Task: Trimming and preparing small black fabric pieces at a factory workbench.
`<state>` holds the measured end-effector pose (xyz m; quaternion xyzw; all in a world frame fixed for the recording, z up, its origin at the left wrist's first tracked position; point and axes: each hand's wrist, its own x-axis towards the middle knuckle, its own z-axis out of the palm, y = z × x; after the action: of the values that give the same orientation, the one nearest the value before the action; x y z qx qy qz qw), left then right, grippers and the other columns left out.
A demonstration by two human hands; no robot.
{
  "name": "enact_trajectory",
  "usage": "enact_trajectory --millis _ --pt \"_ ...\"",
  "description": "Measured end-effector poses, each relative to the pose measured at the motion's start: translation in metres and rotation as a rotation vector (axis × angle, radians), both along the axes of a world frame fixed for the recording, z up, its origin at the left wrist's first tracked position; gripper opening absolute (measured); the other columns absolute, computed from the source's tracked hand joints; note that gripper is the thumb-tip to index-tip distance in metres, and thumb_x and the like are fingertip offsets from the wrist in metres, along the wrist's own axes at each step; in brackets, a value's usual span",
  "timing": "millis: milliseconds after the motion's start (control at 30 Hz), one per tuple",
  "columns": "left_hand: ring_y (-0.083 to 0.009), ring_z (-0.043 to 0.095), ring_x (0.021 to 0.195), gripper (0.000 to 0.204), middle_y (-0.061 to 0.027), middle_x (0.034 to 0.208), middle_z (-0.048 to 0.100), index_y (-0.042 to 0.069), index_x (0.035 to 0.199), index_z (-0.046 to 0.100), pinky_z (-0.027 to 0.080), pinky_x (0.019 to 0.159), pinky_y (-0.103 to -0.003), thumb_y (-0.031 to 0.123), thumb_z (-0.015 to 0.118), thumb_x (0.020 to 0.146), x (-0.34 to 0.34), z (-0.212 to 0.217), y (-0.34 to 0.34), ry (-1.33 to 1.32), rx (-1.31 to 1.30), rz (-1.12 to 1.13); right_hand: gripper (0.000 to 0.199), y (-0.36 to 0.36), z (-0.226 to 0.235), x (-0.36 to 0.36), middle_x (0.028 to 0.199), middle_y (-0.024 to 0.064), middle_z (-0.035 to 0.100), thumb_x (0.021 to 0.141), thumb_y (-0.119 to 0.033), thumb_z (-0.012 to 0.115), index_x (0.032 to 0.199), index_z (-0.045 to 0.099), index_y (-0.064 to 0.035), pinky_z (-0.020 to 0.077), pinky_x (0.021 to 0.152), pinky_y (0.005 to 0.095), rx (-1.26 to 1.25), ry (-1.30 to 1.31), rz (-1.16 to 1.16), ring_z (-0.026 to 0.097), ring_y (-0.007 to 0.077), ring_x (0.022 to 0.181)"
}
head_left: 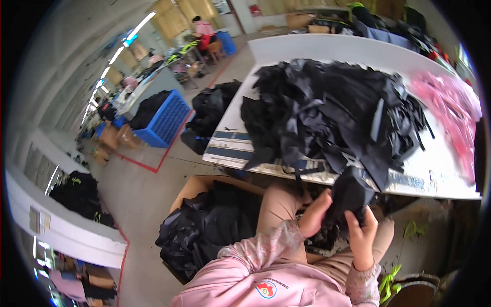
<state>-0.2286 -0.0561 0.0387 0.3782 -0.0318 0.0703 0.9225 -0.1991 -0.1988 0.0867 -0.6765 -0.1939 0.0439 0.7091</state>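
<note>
A black fabric piece [353, 195], folded or pouch-like, is held up over my lap at the table's front edge. My right hand [362, 231] grips its lower right side, thumb in front and fingers partly behind. On the other side my left hand [314, 214] closes on the left edge of the same piece, most of its fingers hidden by the cloth. Just beyond, a large heap of black fabric pieces [327, 110] covers much of the white table [444, 148], some strips hanging over the front edge.
Left of my legs stands a cardboard box [185, 193] full of black fabric. A pink plastic bag [450, 110] lies on the table's right side. Farther left are a blue crate [171, 120] and a seated person [205, 35]. Yellow-green strips [389, 284] lie at lower right.
</note>
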Motion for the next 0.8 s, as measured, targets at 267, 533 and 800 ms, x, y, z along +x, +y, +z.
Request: enact_trajectory --millis 267,533,800 --pt "-0.0065 0.052 0.099 0.032 0.0000 0.108 0.056 0.003 0.118 0.049 0.044 0.087 -0.024 0.007 0.063 0.090 -0.014 -0.053 0.017 0.093 0.420 -0.063 0.008 -0.023 0.014 -0.007 0.080 -0.0039 0.062 0.085 -0.004 0.066 0.092 0.063 -0.0019 0.0413 0.063 0.0181 0.146 0.297 0.050 0.052 0.0030 0.067" --pt "-0.0049 0.056 0.080 0.024 0.0041 0.090 0.064 0.003 0.104 0.066 0.044 0.072 -0.020 0.024 0.059 0.093 -0.026 -0.017 0.008 0.307 0.151 -0.351 0.018 -0.058 -0.009 0.014 0.093 0.0034 0.063 0.087 -0.007 0.065 0.103 0.060 0.0009 0.0445 0.076 0.0232 0.199 0.276 -0.082 0.055 0.0093 0.081" --pt "-0.0109 0.062 0.088 0.020 -0.0045 0.098 0.067 -0.004 0.106 0.065 0.049 0.082 -0.026 0.002 0.063 0.086 -0.031 0.030 0.053 0.246 0.356 -0.233 0.013 -0.044 0.003 0.025 0.065 -0.0094 0.048 0.086 -0.006 0.063 0.099 0.061 -0.0065 0.0235 0.040 0.0169 0.129 0.265 -0.096 0.034 -0.0011 0.047"
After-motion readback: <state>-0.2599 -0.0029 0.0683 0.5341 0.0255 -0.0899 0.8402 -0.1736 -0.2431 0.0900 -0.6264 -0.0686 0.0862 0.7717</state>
